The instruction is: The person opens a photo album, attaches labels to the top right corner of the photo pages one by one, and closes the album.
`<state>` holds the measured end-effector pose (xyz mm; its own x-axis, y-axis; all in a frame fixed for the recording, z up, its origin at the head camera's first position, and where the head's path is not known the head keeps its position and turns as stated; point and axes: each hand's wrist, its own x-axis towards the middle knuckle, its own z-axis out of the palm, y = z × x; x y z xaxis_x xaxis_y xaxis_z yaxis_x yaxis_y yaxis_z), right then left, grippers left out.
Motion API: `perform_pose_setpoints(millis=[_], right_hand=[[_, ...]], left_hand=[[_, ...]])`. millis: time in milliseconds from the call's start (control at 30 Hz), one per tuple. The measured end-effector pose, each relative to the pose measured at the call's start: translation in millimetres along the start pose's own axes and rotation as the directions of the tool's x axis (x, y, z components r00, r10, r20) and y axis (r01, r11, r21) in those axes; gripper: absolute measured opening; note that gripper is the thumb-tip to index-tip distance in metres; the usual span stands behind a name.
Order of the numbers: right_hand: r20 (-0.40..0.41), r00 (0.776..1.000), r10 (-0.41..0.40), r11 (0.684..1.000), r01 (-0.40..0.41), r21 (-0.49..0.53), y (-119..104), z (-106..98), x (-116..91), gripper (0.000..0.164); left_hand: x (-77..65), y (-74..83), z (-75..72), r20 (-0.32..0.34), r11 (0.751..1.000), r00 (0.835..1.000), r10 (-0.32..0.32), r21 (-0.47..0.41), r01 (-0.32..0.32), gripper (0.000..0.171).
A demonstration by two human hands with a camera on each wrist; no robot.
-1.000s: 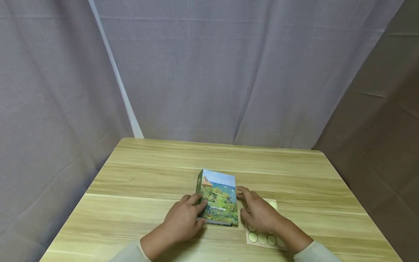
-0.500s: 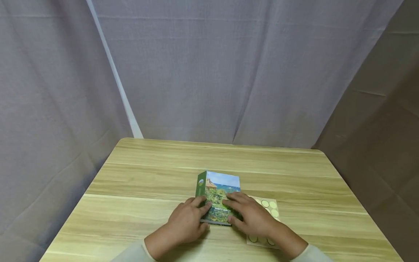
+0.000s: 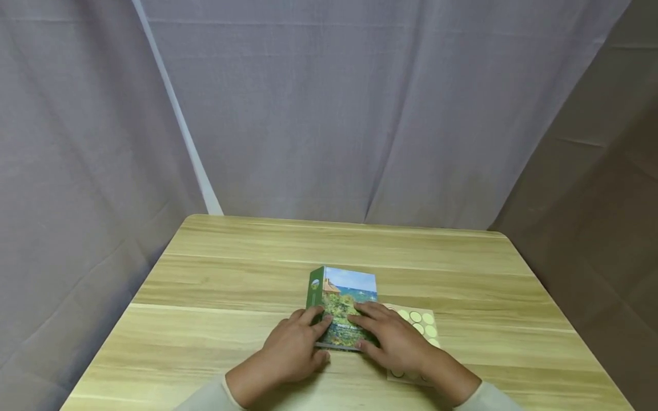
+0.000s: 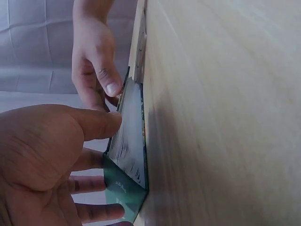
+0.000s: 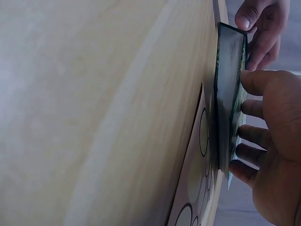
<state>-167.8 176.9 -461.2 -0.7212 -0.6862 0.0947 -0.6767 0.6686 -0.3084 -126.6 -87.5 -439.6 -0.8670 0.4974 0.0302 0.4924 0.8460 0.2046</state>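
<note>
A photo album (image 3: 351, 281) with a painted seaside cover and a green spine lies flat on the wooden table. My left hand (image 3: 293, 345) is at its lower left corner, fingers along the spine and cover edge. In the left wrist view the left thumb (image 4: 101, 122) lies at the edge near the pages. My right hand (image 3: 398, 339) rests its extended fingertips on the lower right of the cover, hiding part of the title. Beneath the right hand, partly hidden, is a sheet of round pale yellow stickers (image 3: 429, 330), its circles outlined in the right wrist view.
The table (image 3: 247, 268) has a light wood grain and extends away behind the album. Grey curtains (image 3: 288, 114) hang along its back and sides, with a narrow pale gap at the back left.
My right hand has come left from beside the album onto its cover. The album has shifted slightly right, showing more of its spine. In the last half second both hands stay nearly still.
</note>
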Motion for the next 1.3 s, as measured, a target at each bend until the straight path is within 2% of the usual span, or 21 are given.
perform_pose_setpoints(millis=[167, 300, 433, 533, 700, 1033, 1300], right_hand=[[-0.043, 0.998, 0.049, 0.999, -0.048, 0.013, 0.7, -1.5, -7.5, 0.055], [-0.082, 0.989, 0.122, 0.992, -0.122, 0.01, 5.3, -6.0, -17.0, 0.048], [-0.083, 0.975, 0.207, 0.978, -0.209, -0.012, 10.8, -9.0, -24.9, 0.038], [-0.071, 0.969, 0.237, 0.971, -0.239, -0.026, 14.4, -9.1, -28.6, 0.035], [-0.058, 0.97, 0.238, 0.97, -0.24, -0.04, 22.0, -7.4, -31.4, 0.036], [-0.129, 0.975, 0.183, 0.979, -0.193, -0.071, 39.5, -0.7, -26.1, 0.041], [-0.138, 0.976, 0.169, 0.982, -0.179, -0.058, 45.9, -0.8, -19.8, 0.044]], left_hand=[[-3.0, -3.7, -4.7, -0.031, 0.999, 0.999, -0.013, -0.041, 0.011, 0.064], [-4.4, -8.8, -7.8, -0.077, 0.998, 0.997, -0.028, -0.064, 0.023, 0.06], [-5.1, -13.8, -7.8, -0.116, 0.995, 0.992, -0.055, -0.094, 0.045, 0.056], [-5.7, -16.4, -7.6, -0.137, 0.991, 0.987, -0.079, -0.116, 0.063, 0.053], [-5.3, -19.4, -6.9, -0.168, 0.987, 0.981, -0.101, -0.137, 0.079, 0.047], [-3.5, -25.0, -7.2, -0.201, 0.975, 0.972, -0.125, -0.204, 0.083, 0.047], [-4.5, -27.4, -8.6, -0.213, 0.97, 0.966, -0.149, -0.22, 0.101, 0.048]])
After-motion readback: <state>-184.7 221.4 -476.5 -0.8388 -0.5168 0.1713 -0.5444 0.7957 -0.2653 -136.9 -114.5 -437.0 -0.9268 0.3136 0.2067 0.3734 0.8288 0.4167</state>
